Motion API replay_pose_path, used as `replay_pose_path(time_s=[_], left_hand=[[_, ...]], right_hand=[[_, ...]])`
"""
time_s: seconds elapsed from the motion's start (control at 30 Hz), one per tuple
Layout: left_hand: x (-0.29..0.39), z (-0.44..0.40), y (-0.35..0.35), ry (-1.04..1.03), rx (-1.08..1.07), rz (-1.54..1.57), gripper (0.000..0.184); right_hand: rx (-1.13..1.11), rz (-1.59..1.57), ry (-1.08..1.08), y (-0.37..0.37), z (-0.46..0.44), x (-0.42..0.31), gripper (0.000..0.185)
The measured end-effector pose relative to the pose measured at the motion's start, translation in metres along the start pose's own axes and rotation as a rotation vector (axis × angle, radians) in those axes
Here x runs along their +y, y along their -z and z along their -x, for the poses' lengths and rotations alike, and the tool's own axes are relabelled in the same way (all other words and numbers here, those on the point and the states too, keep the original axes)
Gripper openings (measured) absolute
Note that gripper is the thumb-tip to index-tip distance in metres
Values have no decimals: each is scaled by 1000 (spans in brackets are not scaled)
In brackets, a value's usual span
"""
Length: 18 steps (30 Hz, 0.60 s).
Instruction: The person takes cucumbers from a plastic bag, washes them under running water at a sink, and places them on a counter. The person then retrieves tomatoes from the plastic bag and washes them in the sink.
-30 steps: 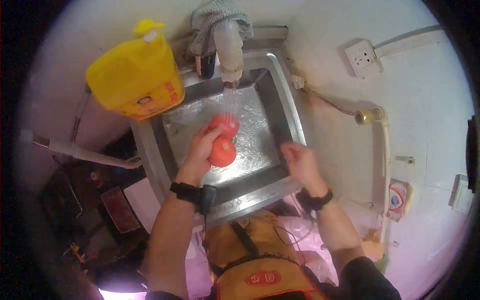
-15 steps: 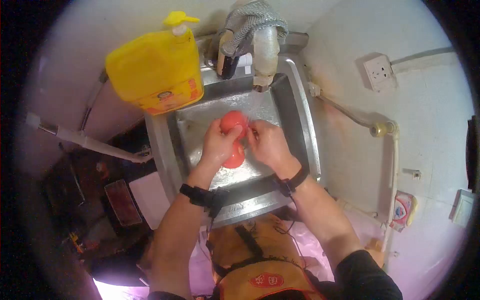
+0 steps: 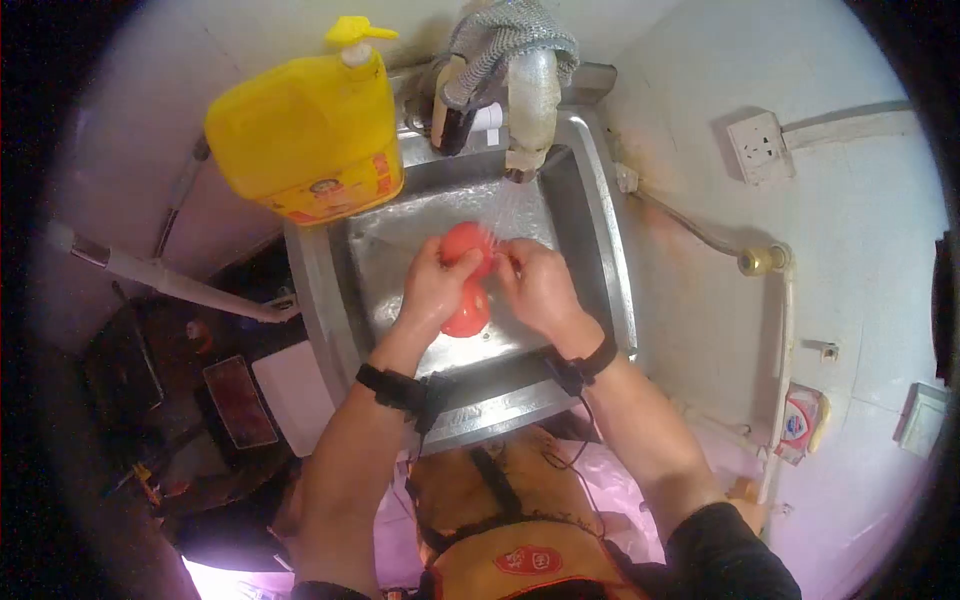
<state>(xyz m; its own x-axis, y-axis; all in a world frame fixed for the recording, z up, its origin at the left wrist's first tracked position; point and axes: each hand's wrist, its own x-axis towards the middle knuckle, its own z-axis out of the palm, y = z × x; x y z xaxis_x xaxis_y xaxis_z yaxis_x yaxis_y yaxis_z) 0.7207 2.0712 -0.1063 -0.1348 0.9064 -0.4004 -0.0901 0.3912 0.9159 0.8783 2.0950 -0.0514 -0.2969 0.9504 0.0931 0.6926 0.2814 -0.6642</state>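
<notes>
Over the sink basin, my left hand (image 3: 432, 285) is closed round a red tomato (image 3: 466, 240), its thumb lying across the front. A second tomato (image 3: 466, 315) sits just below, partly hidden by the left hand; whether that hand touches it I cannot tell. My right hand (image 3: 537, 285) is curled beside the upper tomato's right side, fingertips pinched close to its skin. Anything in that pinch is too small or hidden to name. From the faucet (image 3: 525, 165), a spray of water falls on the upper tomato and the right fingertips.
A metal sink (image 3: 618, 270) surrounds both hands. The large yellow pump jug (image 3: 305, 140) stands at its back left corner, and a grey mesh cloth (image 3: 510, 45) drapes over the faucet. Along the right wall run a pipe (image 3: 785, 350) and a brass valve (image 3: 760, 261).
Both hands stay nearly in place at the upper tomato. The view has shifted slightly, and the water spray shows more broadly now.
</notes>
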Motion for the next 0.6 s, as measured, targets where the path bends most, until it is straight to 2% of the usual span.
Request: replay_pose_path(time_s=[0.07,0.1,0.2,0.23,0.4,0.6], left_hand=[[-4,1,0,-25,0,34,39],[-3,3,-2,-25,-1,34,39],[-4,4,-5,-28,69,-74,39],[-6,2,-6,-46,54,-57,39],[-9,-1,-7,-102,85,-128,42],[-10,1,-7,-89,36,18,46]], right_hand=[[-41,-27,7,4,0,-7,14],[-119,-29,-72,7,-1,-11,15],[-146,33,-151,6,-4,-14,14],[-119,8,-81,7,-5,-12,14],[-65,20,-77,-3,-7,-11,13],[-27,42,-96,-9,-1,-1,13]])
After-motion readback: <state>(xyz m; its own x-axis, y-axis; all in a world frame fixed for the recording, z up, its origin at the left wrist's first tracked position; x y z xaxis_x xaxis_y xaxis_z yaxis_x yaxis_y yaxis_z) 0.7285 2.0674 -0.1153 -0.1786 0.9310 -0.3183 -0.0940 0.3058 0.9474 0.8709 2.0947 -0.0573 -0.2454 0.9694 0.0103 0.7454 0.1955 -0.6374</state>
